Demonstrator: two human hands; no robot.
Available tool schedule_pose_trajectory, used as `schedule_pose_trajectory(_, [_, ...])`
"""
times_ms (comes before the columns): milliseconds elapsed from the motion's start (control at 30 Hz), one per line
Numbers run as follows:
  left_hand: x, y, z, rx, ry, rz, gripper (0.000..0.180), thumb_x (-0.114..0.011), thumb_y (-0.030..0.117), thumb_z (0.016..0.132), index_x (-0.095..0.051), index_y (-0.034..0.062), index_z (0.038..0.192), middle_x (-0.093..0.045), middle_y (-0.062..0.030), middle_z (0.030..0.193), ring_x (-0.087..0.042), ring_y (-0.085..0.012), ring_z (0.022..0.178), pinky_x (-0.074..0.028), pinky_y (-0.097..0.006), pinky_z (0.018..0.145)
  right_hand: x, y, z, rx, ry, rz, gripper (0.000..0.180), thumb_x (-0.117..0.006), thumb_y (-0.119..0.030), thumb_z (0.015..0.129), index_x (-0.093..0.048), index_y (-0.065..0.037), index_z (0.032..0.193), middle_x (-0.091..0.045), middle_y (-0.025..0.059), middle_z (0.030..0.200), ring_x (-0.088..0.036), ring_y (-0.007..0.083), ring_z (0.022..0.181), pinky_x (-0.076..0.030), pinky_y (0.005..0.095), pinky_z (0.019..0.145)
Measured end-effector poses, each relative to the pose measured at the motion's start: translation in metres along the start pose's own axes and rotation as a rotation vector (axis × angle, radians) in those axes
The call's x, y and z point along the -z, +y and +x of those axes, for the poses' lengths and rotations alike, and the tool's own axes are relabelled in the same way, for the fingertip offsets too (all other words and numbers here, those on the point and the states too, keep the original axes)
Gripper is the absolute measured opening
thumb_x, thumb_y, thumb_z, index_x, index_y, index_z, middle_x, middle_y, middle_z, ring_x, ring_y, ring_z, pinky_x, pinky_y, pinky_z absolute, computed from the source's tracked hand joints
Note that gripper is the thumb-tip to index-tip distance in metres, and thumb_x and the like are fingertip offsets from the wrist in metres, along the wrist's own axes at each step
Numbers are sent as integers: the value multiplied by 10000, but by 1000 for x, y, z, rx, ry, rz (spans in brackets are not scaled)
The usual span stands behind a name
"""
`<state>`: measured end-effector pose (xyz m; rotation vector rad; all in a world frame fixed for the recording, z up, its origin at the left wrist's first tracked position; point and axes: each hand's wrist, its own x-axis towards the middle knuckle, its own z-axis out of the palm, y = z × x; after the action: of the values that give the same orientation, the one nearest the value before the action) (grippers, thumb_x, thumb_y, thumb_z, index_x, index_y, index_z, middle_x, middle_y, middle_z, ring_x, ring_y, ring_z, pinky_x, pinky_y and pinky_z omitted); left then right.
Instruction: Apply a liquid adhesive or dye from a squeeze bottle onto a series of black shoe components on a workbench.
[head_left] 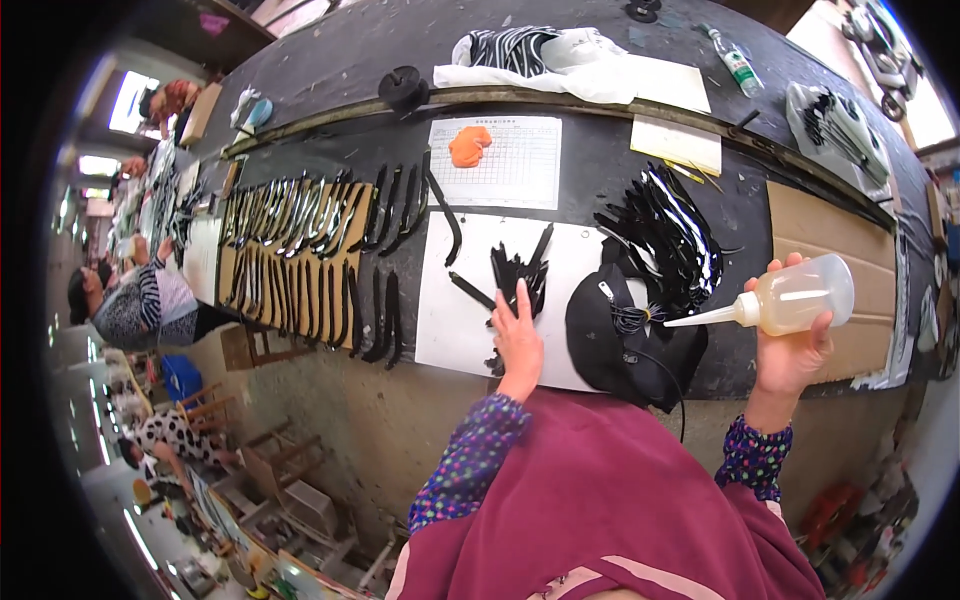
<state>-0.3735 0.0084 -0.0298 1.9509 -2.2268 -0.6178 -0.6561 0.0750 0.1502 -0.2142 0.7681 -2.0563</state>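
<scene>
My right hand point(785, 360) is wrapped round a translucent squeeze bottle point(805, 297) with yellowish liquid in it. The bottle lies nearly level, and its long thin nozzle points left over a black cloth bag point(600, 330) with a zip and a coiled cord. My left hand point(520, 345) has its fingers stretched out over a small heap of short black strips point(520, 272); the fingertips touch or nearly touch them. The heap rests on a white sheet point(455, 335), with a few single strips beside it. Right of the sheet is a bundle of glossy black strips point(675, 240).
Rows of black strips lie on cardboard point(228, 270) to the left. An orange lump point(469, 146) sits on a printed form point(540, 180). A long bar point(560, 97) crosses the table behind. A plastic bottle point(738, 68) lies at the far right. Other people point(150, 300) are at the left.
</scene>
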Motion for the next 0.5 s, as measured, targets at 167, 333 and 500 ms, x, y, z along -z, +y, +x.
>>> schedule_pose_trajectory(167, [-35,22,0,99,-170,11,880,-638,172,637,-143,213,1363,-139,-184,1384,-242,-374,1211,-304,-565,849,9,-1,22,-79,-17,6,697,-703,-265,687,-345,-27,1236,-403,150,1246,-422,333,1127,-302,563,930])
schedule_pose_trajectory(333, [-31,-15,14,195,-178,-641,641,-645,313,666,-413,121,1232,-405,-178,1257,-401,-323,1129,-306,-423,930,11,1,30,-107,-22,27,704,-696,-254,696,-323,-36,1252,-394,152,1254,-414,335,1135,-296,566,935])
schedule_pose_trajectory(500, [-30,-60,50,589,343,-377,312,-647,246,704,-510,-8,822,-516,-147,822,-488,-290,827,-386,-373,748,-3,11,30,-96,-36,38,693,-681,-226,715,-304,-56,1271,-369,151,1276,-395,336,1153,-277,567,950])
